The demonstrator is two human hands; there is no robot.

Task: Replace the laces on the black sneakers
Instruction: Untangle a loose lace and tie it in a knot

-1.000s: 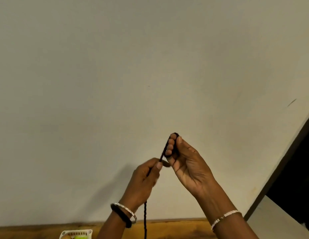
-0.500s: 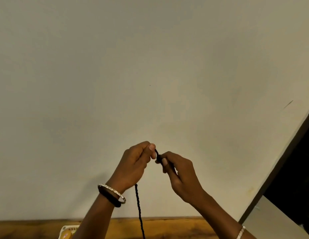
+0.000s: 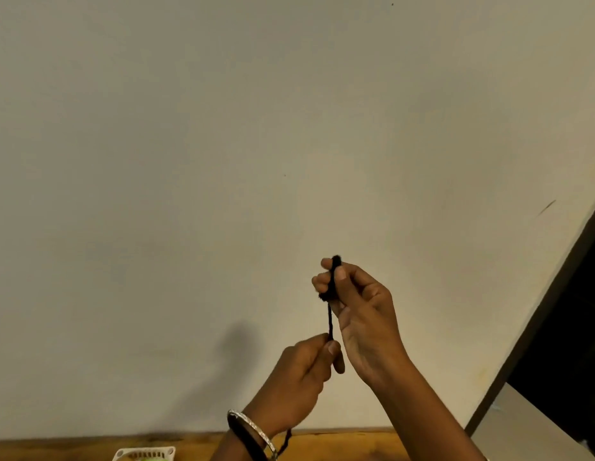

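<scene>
In the head view, my right hand (image 3: 364, 314) had risen away from my left hand (image 3: 297, 382). Half a second before, the two had pinched the lace close together at one height. Now the black lace (image 3: 330, 319) ran taut in a short straight stretch. It started at the bundle wound round my right fingers (image 3: 319, 282), with the thumb clamped over it, and ran down to my left fingers (image 3: 332, 349), which pinched it just below. I judged that another turn was going onto the coil, so the lace was being gathered up, not threaded. No sneakers showed anywhere near my fingers. Counted: one lace, two hands, two bangles (image 3: 253, 434) on my left wrist, and one white slotted thing (image 3: 146, 453) on the worktop (image 3: 73, 444), well below and to the left of my fingers.
</scene>
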